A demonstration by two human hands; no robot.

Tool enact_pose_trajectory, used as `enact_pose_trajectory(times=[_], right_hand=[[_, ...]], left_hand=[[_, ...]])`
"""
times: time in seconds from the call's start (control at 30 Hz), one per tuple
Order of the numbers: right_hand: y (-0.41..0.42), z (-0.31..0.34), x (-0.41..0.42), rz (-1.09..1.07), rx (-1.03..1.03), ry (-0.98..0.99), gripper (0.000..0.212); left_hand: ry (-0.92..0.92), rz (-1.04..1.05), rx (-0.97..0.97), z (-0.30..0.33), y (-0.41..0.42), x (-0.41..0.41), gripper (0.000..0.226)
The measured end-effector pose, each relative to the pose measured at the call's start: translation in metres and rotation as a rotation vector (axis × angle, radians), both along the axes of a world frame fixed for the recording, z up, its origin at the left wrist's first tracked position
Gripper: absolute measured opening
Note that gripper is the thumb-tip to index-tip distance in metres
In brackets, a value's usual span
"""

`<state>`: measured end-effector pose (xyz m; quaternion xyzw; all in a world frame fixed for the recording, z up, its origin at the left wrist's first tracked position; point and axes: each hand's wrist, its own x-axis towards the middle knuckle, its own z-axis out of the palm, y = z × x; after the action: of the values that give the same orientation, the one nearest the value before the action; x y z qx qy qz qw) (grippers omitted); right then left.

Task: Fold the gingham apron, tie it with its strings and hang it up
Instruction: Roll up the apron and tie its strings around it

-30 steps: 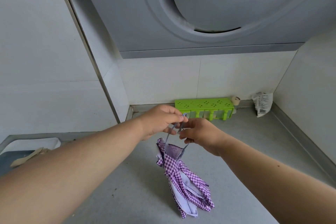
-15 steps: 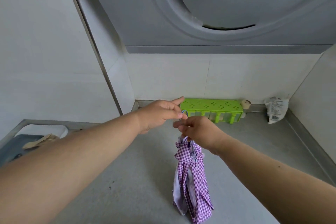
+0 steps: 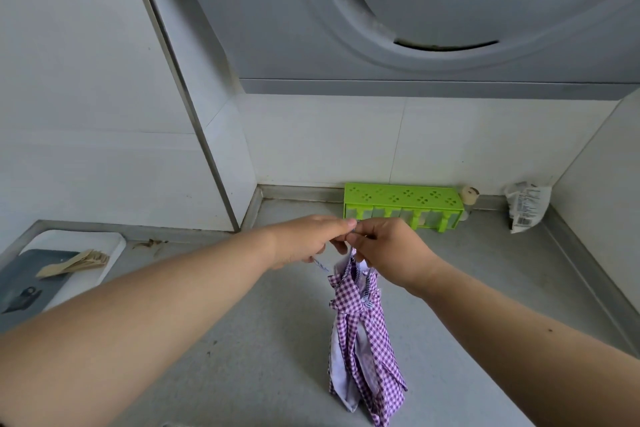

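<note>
The purple-and-white gingham apron (image 3: 363,340) hangs as a narrow folded bundle, bound near its top, above the grey counter (image 3: 259,357). My left hand (image 3: 304,239) and my right hand (image 3: 384,246) meet just above it, each pinching the thin apron string (image 3: 320,265) between thumb and fingers. A short length of string shows below my left hand. The bundle's lower end hangs close to the counter; whether it touches I cannot tell.
A green slotted rack (image 3: 403,204) stands against the back wall, a small roll (image 3: 469,198) and a white packet (image 3: 526,208) to its right. At left lies a white tray (image 3: 69,260) with wooden sticks. A grey range hood (image 3: 415,10) looms overhead.
The apron bundle has been lifted from slumped on the counter to hanging straight. Both hands stayed together on the string, and the view has tilted and shifted.
</note>
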<state>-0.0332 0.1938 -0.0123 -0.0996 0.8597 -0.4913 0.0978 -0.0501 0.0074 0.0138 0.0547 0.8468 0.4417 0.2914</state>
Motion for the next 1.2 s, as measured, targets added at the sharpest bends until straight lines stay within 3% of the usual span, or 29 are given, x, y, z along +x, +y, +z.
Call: enact_pose_trajectory(times=[0.13, 0.27, 0.53, 0.67, 0.77, 0.97, 1.2], right_hand=[[0.000, -0.006, 0.001, -0.021, 0.013, 0.093, 0.023], [-0.001, -0.006, 0.003, -0.041, 0.020, 0.080, 0.019], [0.000, -0.002, 0.009, -0.145, -0.025, -0.020, 0.013], [-0.001, -0.009, 0.011, -0.174, 0.035, -0.085, 0.021], [0.001, -0.014, 0.012, -0.191, 0.030, -0.028, 0.019], [0.001, -0.019, 0.014, -0.098, 0.140, 0.140, 0.037], [-0.004, -0.027, 0.007, -0.040, 0.266, 0.218, 0.033]], left_hand=[[-0.058, 0.011, 0.031, -0.008, -0.002, -0.004, 0.021], [0.065, -0.059, -0.036, -0.017, 0.001, -0.005, 0.008], [0.150, -0.053, -0.060, -0.019, -0.004, -0.013, 0.014], [0.134, -0.022, -0.088, -0.017, -0.003, -0.012, 0.010], [0.101, -0.011, -0.102, -0.018, -0.001, -0.011, 0.010], [0.042, -0.026, -0.146, -0.010, -0.002, -0.014, 0.017], [0.010, -0.016, -0.134, -0.010, -0.003, -0.017, 0.008]])
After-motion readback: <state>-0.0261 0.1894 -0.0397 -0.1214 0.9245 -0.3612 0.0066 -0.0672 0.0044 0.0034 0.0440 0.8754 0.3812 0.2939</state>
